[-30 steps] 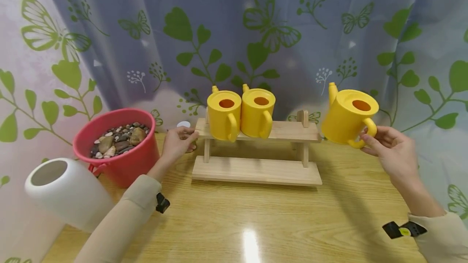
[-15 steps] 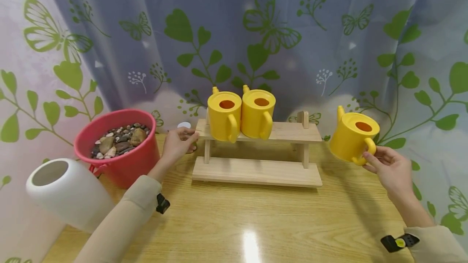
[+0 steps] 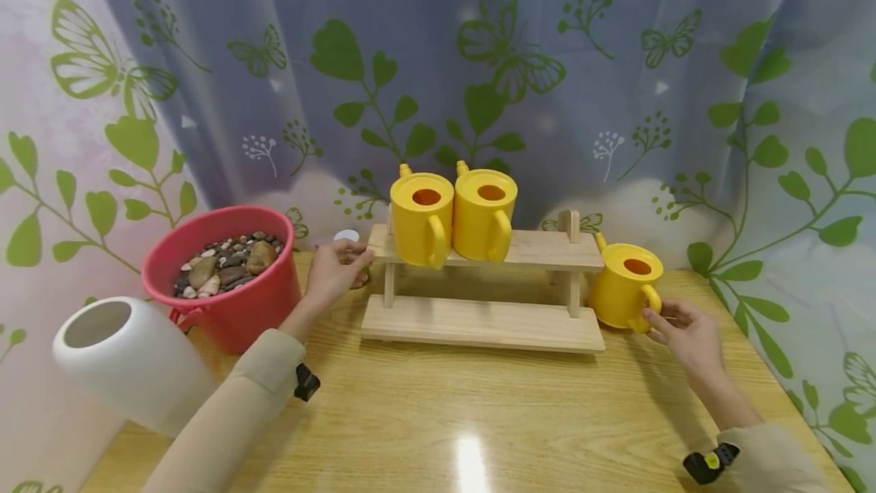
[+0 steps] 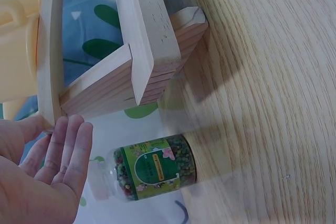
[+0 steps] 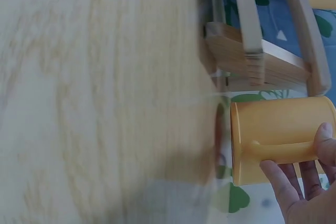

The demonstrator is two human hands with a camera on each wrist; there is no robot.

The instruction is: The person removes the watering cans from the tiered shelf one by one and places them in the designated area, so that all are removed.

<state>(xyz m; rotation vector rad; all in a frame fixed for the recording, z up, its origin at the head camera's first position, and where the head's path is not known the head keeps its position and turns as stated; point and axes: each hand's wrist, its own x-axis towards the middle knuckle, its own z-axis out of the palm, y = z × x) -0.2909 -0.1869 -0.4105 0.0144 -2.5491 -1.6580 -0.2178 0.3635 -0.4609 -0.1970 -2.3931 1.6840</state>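
My right hand (image 3: pixel 691 337) holds a yellow watering can (image 3: pixel 624 287) by its handle, just right of the two-tier wooden shelf (image 3: pixel 482 323). In the right wrist view the can's base (image 5: pixel 235 142) is close to the tabletop; a small gap seems to show under it. My left hand (image 3: pixel 335 272) pinches the left end of the upper board between thumb and fingers (image 4: pixel 68 150). On that board two more yellow watering cans, the left one (image 3: pixel 414 230) and the right one (image 3: pixel 479 227), stand side by side, spouts to the back.
A red bucket (image 3: pixel 274 291) of pebbles and a tilted-looking white vase (image 3: pixel 137 364) stand at the left. Behind my left hand is a clear bottle of coloured granules (image 4: pixel 155 166) with a green label. A patterned curtain (image 3: pixel 411 59) hangs behind the wooden table (image 3: pixel 411 409).
My right hand has lowered the watering can and brought it left, from the air at the right to beside the shelf's right end. My left hand has stayed at the board.
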